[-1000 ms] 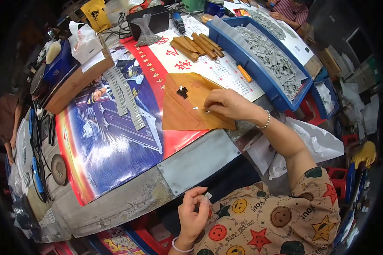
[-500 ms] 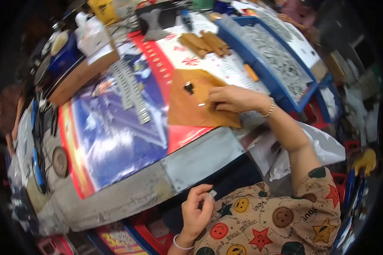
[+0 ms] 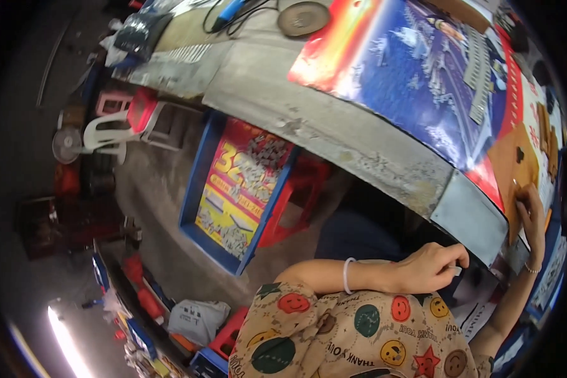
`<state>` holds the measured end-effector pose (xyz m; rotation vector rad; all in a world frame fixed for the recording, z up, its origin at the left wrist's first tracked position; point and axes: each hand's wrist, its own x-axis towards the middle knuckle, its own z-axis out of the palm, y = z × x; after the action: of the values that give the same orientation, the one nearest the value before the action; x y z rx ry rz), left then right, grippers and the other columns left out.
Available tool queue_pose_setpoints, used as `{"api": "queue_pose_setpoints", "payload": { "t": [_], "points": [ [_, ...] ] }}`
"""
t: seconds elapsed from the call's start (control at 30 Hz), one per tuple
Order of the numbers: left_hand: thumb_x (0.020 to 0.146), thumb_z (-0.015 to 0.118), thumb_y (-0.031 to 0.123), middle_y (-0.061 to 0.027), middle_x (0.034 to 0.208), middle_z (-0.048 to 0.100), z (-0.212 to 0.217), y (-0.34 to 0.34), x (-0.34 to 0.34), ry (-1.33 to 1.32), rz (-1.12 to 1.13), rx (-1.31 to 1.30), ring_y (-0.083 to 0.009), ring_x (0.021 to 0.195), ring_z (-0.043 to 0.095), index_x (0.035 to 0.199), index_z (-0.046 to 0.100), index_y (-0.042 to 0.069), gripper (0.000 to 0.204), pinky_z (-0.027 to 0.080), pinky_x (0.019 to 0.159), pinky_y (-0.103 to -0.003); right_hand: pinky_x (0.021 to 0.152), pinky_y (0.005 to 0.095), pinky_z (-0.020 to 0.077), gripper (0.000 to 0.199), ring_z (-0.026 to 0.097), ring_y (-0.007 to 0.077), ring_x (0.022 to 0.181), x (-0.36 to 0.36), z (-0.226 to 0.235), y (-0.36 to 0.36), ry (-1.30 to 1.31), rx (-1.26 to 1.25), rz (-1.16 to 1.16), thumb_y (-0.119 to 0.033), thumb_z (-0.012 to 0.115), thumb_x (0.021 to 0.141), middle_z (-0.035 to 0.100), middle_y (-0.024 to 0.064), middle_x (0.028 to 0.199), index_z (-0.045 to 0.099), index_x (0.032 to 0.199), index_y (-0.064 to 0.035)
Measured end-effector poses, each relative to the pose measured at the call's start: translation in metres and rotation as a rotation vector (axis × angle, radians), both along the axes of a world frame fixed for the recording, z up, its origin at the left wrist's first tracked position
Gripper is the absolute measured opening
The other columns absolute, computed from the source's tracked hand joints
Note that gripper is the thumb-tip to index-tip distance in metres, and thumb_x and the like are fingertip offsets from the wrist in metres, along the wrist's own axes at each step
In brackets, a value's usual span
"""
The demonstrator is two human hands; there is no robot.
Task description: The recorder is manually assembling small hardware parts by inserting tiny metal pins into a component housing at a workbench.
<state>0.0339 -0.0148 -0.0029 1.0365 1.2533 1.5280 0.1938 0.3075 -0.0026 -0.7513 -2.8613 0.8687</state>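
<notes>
Right hand (image 3: 530,211) presses fingertips flat, uncurled, on brown cardboard sheet (image 3: 510,165) at workbench (image 3: 359,142) far edge. Left hand (image 3: 429,268) pinches small white piece (image 3: 456,271) near lap. Cardboard likely light, bendy; take hold by edge.

Single view: head-worn fisheye, looking steeply down and turned toward the person's left. Table (image 3: 359,135) edge runs diagonally across upper right, close; floor (image 3: 164,208) fills the left. Both hands sit near the right rim. Straight edges bow strongly.
</notes>
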Motion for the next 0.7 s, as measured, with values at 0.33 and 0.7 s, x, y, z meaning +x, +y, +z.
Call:
{"api": "queue_pose_setpoints", "payload": {
  "t": [0.33,0.7],
  "points": [
    [0.081,0.051,0.003,-0.0106,0.055,0.052,0.001,0.000,0.005,0.005,-0.011,0.030,-0.0221,0.047,0.055,0.095,0.055,0.000,0.015,0.041,0.048,-0.033,0.079,0.0273,0.0427,0.024,0.052,0.0185,0.084,0.011,-0.009,0.007,0.037,0.012,-0.084,0.001,0.055,0.087,0.054,0.0090,0.090,0.051,0.111,0.0027],
    [0.092,0.054,0.008,-0.0015,0.067,0.058,0.014,0.005,-0.004,-0.148,-0.195,-0.156,-0.0043,0.057,0.051,0.106,0.058,0.000,0.017,0.041,0.052,-0.022,0.079,0.0262,0.0436,0.020,0.054,0.0123,0.092,0.004,0.036,-0.080,0.329,-0.066,-0.312,0.002,0.051,0.088,0.056,0.0066,0.100,0.055,0.108,0.0019]
  ]
}}
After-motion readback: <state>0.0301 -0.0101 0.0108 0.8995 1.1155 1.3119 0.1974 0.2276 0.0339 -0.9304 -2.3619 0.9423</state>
